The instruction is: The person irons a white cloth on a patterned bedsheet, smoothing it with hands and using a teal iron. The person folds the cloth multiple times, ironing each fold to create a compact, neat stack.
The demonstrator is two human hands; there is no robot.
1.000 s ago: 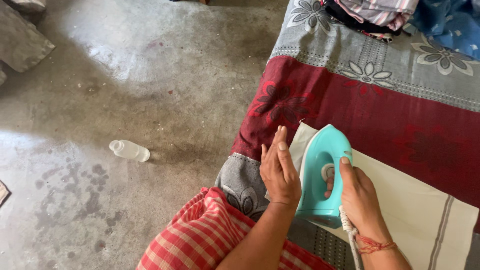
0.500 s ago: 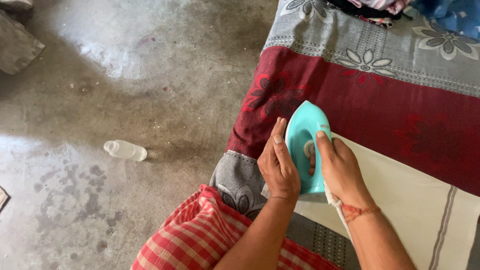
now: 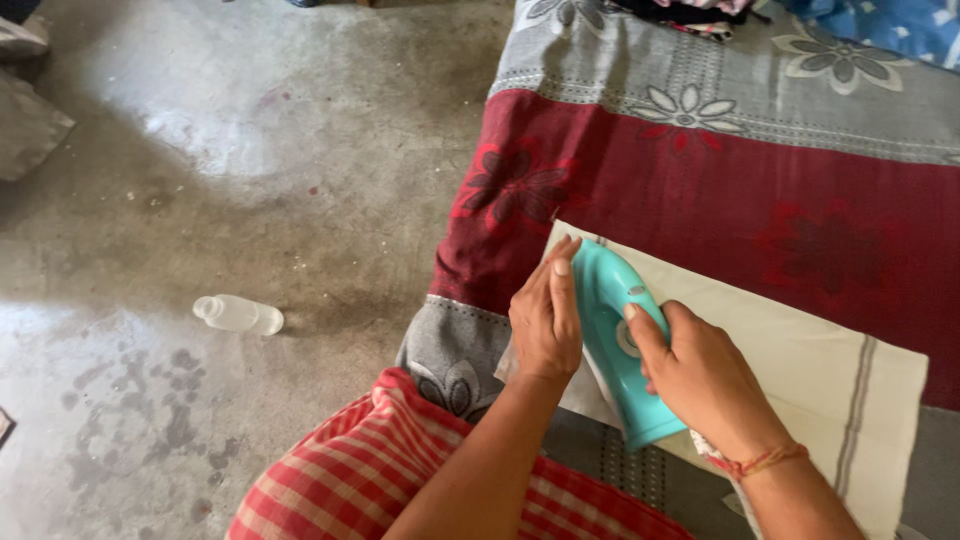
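Observation:
My right hand (image 3: 697, 376) grips the handle of a turquoise clothes iron (image 3: 618, 330), which rests on a cream cloth (image 3: 790, 370) with grey stripes near one end. The iron's tip points toward the cloth's near left corner. My left hand (image 3: 546, 315) lies flat with fingers together on the cloth's left edge, right beside the iron and touching its side. The cloth is spread over a red and grey flowered blanket (image 3: 740, 190) that covers the raised surface.
A small clear plastic bottle (image 3: 238, 314) lies on its side on the stained concrete floor (image 3: 250, 180) to the left. A red and white checked garment (image 3: 400, 470) covers my lap below. Folded clothes (image 3: 700, 10) sit at the blanket's far edge.
The iron has slid back along the cloth and turned, its tip now pointing to the upper left. My left hand stayed at the cloth's edge beside it.

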